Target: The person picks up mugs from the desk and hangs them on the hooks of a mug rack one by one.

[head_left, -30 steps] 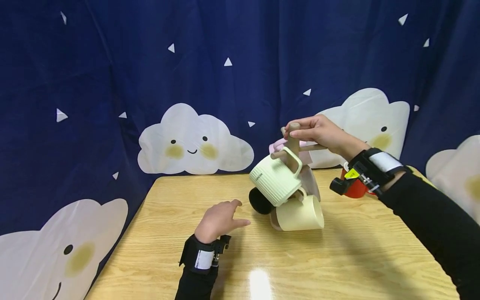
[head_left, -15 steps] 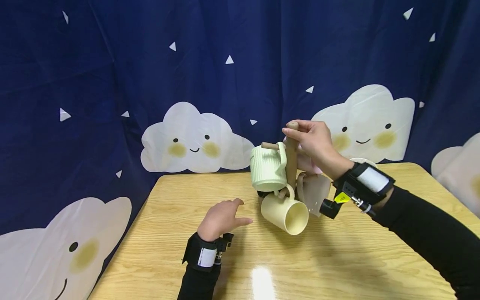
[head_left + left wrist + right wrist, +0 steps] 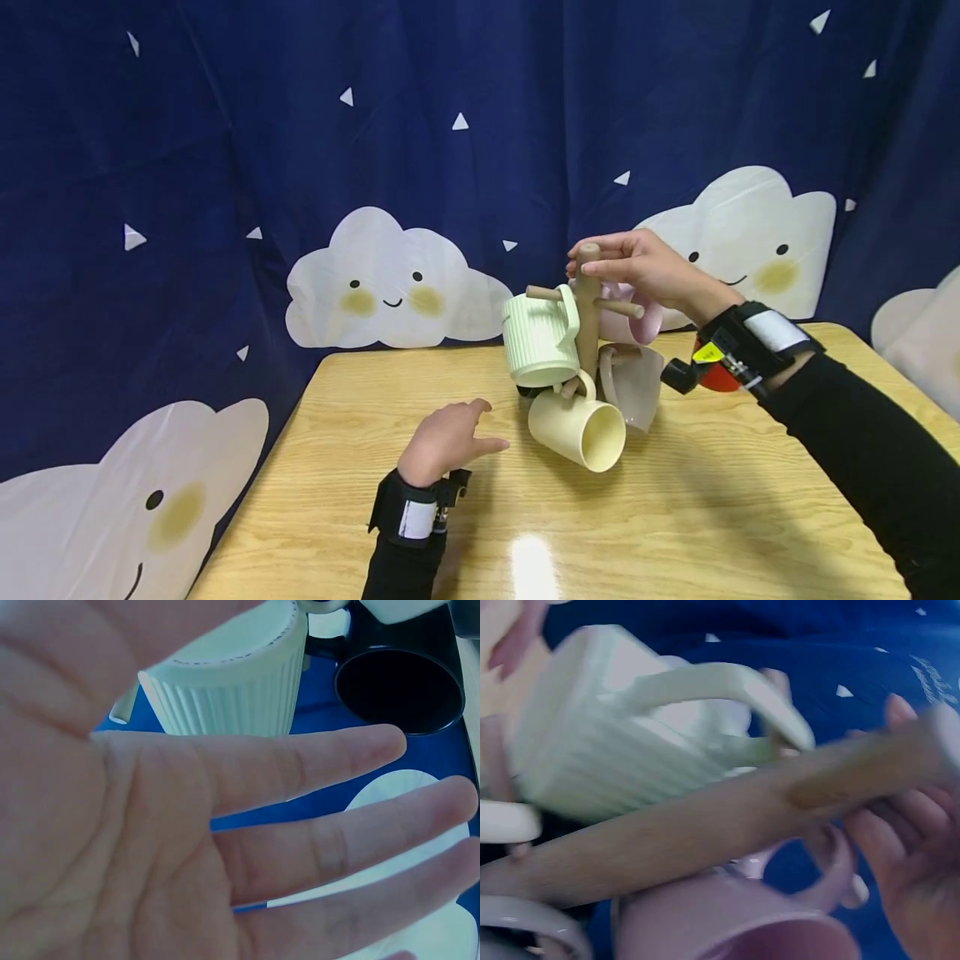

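A wooden mug tree [image 3: 588, 333] stands on the table with several mugs hung from its pegs. My right hand [image 3: 637, 262] holds the top of its post, thumb in front and fingers behind. On the left hangs a ribbed mint-green mug [image 3: 538, 340]; below it a cream-yellow mug [image 3: 573, 427] tilts with its mouth toward me. A pink mug [image 3: 727, 919] and a grey-beige mug [image 3: 633, 385] hang on the right. A black mug [image 3: 401, 682] is mostly hidden in the head view. My left hand [image 3: 446, 442], fingers extended, is left of the mugs, touching none.
A bare peg [image 3: 621, 307] juts out to the right of the post. Behind my right wrist, a red object [image 3: 720, 377] is partly hidden on the wooden table [image 3: 360, 417]. A dark blue curtain [image 3: 420, 50] with clouds hangs behind the table.
The mug tree has turned: the mint-green mug swung left and the yellow mug's mouth came round toward me. My right hand moved leftward, then back right. The left hand has hardly moved.
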